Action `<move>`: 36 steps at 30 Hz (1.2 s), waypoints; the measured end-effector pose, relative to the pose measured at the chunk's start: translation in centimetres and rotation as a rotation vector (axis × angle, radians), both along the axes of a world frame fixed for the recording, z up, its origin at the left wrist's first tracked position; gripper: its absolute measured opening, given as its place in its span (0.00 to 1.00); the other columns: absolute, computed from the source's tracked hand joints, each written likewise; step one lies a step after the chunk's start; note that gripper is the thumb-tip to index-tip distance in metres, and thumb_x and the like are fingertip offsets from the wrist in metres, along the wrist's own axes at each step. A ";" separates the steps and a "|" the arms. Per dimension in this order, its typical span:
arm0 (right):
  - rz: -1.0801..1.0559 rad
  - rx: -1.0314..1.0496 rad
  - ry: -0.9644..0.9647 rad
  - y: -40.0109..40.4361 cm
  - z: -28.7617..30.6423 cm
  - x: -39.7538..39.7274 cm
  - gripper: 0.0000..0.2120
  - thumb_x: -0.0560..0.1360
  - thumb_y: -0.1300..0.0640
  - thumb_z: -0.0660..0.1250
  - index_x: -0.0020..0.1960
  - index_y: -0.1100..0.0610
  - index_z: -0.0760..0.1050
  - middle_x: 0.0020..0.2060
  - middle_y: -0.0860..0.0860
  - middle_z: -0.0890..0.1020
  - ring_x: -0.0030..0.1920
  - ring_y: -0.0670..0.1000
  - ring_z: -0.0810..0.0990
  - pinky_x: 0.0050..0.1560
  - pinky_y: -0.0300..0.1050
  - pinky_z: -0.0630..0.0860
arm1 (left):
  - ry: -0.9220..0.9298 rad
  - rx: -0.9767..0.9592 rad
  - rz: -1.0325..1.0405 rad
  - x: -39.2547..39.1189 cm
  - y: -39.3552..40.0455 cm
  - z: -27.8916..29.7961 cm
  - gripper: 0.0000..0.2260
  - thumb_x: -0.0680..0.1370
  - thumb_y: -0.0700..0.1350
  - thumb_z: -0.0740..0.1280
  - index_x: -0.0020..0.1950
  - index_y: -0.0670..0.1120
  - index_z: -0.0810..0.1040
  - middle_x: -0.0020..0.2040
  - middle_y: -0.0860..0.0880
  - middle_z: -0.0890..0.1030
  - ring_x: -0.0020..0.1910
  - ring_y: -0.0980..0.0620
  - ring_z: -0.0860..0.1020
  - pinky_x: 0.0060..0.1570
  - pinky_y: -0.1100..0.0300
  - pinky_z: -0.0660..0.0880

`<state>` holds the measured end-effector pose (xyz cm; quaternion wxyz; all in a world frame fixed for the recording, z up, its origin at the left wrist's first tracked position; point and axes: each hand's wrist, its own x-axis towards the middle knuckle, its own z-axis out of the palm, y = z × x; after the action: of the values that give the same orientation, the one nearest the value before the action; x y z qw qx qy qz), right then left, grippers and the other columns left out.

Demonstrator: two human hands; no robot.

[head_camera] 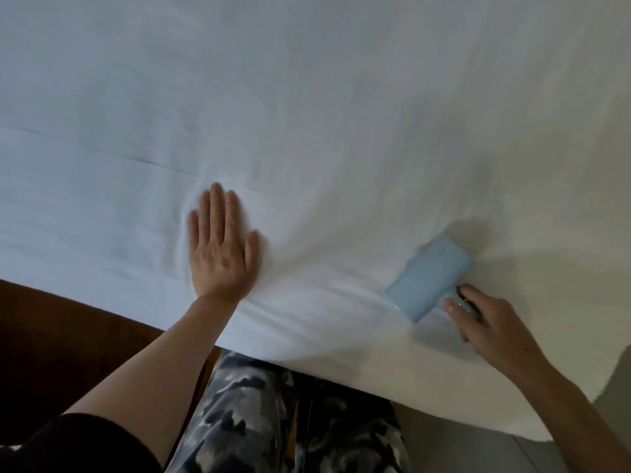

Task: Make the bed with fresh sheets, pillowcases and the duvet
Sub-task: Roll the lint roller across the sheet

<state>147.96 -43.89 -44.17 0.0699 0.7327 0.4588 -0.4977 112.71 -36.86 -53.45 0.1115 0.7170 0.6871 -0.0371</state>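
White sheet: spread across the bed, filling most of the view; its near edge hangs over the bedside in front of the person's legs. A long crease runs across it at the left, and folds fan out between the two hands.

Left hand: laid flat on the sheet near the edge, palm down, fingers straight and slightly spread, gripping nothing; the cloth puckers around it.

Right hand: fingers curled round the handle of a pale blue roller (a lint roller, by the look of it), whose head lies on the sheet, well apart from the left hand.

Camouflage-pattern trousers: against the bed edge, below the overhang.

Dark brown floor: left of the legs.
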 end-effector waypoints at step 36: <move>-0.266 0.044 -0.071 -1.0 2.5 -6.8 0.15 0.78 0.48 0.61 0.35 0.51 0.66 0.23 0.56 0.73 0.23 0.52 0.72 0.27 0.52 0.70 | -0.076 0.175 0.202 -0.2 -0.5 -2.1 0.25 0.81 0.46 0.49 0.76 0.36 0.58 0.76 0.39 0.60 0.76 0.41 0.57 0.76 0.50 0.49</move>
<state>141.19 -44.89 -41.62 0.0035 0.8057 0.3655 -0.4661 112.54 -37.33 -55.55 0.0775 0.6520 0.7517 0.0617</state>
